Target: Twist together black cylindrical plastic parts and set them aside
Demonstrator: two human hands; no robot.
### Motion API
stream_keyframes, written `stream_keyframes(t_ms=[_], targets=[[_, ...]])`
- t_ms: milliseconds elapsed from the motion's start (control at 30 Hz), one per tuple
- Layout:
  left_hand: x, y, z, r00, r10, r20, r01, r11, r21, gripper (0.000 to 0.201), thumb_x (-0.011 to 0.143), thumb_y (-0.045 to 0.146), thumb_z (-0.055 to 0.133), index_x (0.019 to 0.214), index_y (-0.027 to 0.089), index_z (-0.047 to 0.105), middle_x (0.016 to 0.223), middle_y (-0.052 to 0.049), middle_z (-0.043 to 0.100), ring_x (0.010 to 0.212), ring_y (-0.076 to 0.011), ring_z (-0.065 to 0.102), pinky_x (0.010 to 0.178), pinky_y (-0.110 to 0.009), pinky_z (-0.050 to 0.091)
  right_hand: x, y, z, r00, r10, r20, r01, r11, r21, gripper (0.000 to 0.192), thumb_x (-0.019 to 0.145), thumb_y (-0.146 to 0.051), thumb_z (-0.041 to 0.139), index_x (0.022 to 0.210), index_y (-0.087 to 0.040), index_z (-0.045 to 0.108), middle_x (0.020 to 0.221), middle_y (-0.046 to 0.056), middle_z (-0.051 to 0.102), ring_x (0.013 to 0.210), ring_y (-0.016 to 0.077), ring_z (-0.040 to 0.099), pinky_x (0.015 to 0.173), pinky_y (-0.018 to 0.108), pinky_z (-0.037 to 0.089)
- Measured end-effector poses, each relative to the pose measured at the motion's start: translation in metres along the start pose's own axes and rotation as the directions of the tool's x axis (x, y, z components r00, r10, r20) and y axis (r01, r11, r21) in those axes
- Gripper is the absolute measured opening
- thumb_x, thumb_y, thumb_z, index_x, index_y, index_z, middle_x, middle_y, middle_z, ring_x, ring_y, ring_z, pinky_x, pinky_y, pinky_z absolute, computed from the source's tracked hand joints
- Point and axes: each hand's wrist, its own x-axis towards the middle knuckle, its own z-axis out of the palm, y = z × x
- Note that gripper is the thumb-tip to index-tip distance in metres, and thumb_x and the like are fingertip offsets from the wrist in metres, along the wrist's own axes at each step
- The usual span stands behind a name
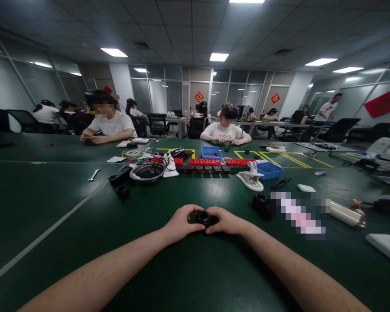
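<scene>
Hands meet at the middle of the dark green desk [84,208], both closed on one small black part [203,217]. The left hand [179,224] curls its fingers around the part's left side, thumb arched over the top edge; the right hand [225,222] pinches it from the right, fingers pressed to its flank. The part is black, short and round, like a thick ring or cap, with a raised rim and a darker hollow in its top face. It has a dull sheen and no markings can be made out. It sits low, at or just above the desk surface; whether it rests on the desk cannot be told.

A similar black ring [122,191] lies by itself to the left, well apart from the hands, and a cluster of black round parts [261,202] sits near on the right. Farther back stand a round metal bowl [147,172] with dark pieces in it, a row of red power strips [205,161], two blue trays [269,170], a white clamp-like holder [251,178] and a wrench [93,175]. A white cylinder [346,214] lies to the right. Across the desk two people in white shirts sit with their hands on the surface, and others sit at desks behind them.
</scene>
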Motion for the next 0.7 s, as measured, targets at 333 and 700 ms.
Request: stream_keyframes(t_ms=[333, 700], targets=[[-0.005, -0.002, 0.006, 0.997, 0.028, 0.075, -0.025, 0.999, -0.048, 0.039, 0.063, 0.033, 0.064, 0.097, 0.02, 0.054, 0.091, -0.002, 0.053, 0.077, -0.0158, 0.049, 0.061, -0.023, 0.039, -0.009, -0.007, 0.007, 0.995, 0.1, -0.014, -0.1, 0.995, 0.007, 0.03, 0.056, -0.029, 0.069, 0.079, -0.015, 0.057, 0.072, -0.003, 0.053, 0.067, 0.0119, 0.048, 0.057, 0.02, 0.034], [-0.015, 0.005, 0.025, 0.963, -0.109, -0.248, 0.123, 0.992, 0.04, 0.029, 0.059, 0.028, 0.065, 0.084, 0.017, 0.053, 0.083, -0.002, 0.052, 0.077, -0.018, 0.049, 0.066, -0.028, 0.04, -0.006, -0.028, 0.045, 0.89, 0.215, -0.402, -0.406, 0.775, -0.484, 0.026, 0.064, -0.042, 0.055, 0.069, -0.016, 0.053, 0.068, 0.004, 0.057, 0.066, 0.0175, 0.05, 0.056, 0.025, 0.029]])
